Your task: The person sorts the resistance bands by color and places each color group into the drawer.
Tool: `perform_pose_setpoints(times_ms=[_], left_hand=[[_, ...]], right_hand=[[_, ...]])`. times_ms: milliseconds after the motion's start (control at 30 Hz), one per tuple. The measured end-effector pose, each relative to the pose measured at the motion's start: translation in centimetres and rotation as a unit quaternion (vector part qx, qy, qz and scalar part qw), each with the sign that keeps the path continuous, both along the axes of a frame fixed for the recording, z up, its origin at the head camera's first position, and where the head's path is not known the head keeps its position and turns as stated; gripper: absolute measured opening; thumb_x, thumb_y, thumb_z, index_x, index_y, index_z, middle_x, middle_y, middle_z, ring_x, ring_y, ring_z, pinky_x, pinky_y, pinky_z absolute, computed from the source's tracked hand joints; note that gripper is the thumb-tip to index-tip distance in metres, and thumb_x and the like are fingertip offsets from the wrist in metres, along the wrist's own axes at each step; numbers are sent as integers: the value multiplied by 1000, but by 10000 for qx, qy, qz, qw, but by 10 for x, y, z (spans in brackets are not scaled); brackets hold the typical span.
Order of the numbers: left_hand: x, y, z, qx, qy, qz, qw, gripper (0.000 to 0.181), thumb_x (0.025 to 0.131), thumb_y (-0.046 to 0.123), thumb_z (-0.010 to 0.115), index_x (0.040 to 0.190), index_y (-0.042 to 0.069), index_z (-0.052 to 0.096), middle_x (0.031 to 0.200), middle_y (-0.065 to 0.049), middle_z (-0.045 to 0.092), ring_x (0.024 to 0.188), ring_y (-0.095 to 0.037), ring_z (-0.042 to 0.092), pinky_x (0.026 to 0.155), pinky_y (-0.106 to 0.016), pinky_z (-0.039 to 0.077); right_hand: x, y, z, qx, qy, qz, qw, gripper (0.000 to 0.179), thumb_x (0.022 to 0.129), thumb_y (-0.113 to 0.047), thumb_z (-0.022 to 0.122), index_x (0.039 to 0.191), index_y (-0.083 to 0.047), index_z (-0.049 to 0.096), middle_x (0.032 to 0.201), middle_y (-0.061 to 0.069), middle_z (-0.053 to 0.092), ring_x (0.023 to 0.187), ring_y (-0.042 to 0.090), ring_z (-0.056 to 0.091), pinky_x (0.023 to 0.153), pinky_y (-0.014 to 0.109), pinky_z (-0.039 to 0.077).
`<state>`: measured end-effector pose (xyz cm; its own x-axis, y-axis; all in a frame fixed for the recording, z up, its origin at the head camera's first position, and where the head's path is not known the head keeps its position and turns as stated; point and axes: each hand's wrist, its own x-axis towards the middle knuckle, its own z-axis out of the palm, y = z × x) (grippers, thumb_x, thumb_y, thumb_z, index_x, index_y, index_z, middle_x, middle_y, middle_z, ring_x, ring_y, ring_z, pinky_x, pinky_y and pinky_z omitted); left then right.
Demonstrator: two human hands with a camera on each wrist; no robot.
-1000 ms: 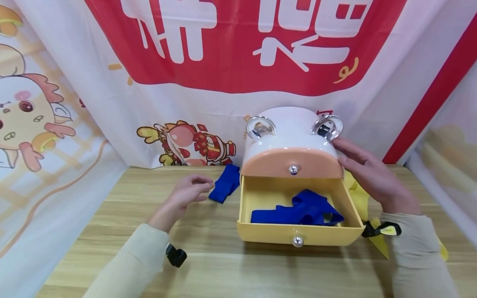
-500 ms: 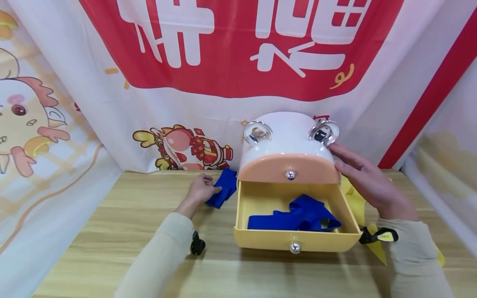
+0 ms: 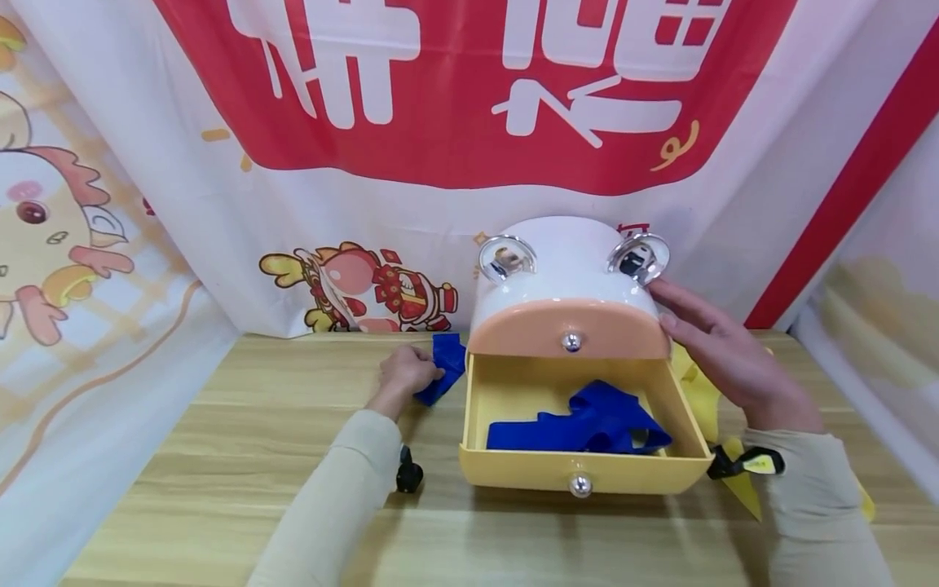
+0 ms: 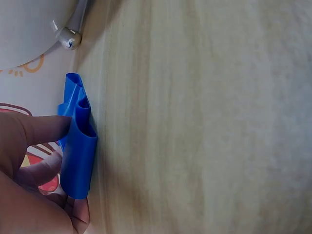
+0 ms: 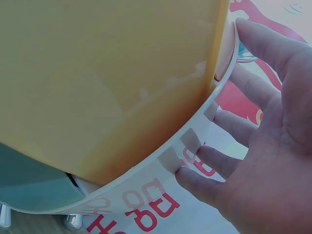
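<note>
My left hand (image 3: 407, 375) pinches a folded blue ribbon (image 3: 447, 368) on the table, just left of the drawer box. In the left wrist view, the thumb presses one side of the looped blue ribbon (image 4: 79, 161) and fingers lie behind it. A small white drawer box (image 3: 565, 269) with a peach upper drawer front (image 3: 528, 330) and silver eye-like rings stands by the back cloth. Its yellow drawer (image 3: 521, 473) is pulled out, holding another blue ribbon (image 3: 605, 420). My right hand (image 3: 737, 359) rests fairly straight fingers on the box's right side; the right wrist view shows fingertips (image 5: 183, 175) touching the shell.
Yellow cloth or ribbon (image 3: 700, 399) lies right of the box, partly behind the right forearm. A printed red and white cloth (image 3: 469, 155) hangs close behind the box. Bare wooden table (image 3: 220, 489) shows at the front left.
My left hand has moved right to the folded blue ribbon, taken hold of it and shifted its shape slightly. The right hand stays against the box; the drawer remains out.
</note>
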<state>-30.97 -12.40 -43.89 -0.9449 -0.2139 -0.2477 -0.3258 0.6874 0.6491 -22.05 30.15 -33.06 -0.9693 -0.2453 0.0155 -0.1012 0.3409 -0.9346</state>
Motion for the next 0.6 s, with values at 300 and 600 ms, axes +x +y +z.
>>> perform_pose_setpoints(times_ms=[300, 600], left_hand=[[14, 3, 11, 584, 385, 108, 9975, 9, 94, 14, 79, 91, 5, 78, 108, -15, 73, 117, -36, 54, 105, -48, 50], [23, -6, 38, 1850, 299, 241, 9820, 27, 102, 17, 73, 125, 3, 68, 145, -19, 63, 132, -34, 58, 119, -53, 49]], right_hand=[[0, 0, 0, 44, 1, -1, 10000, 61, 115, -35, 49, 172, -33, 27, 183, 6, 14, 165, 46, 11, 122, 83, 23], [-2, 0, 2, 89, -5, 76, 9999, 60, 115, -36, 47, 172, -35, 26, 182, 5, 15, 165, 45, 13, 123, 82, 25]])
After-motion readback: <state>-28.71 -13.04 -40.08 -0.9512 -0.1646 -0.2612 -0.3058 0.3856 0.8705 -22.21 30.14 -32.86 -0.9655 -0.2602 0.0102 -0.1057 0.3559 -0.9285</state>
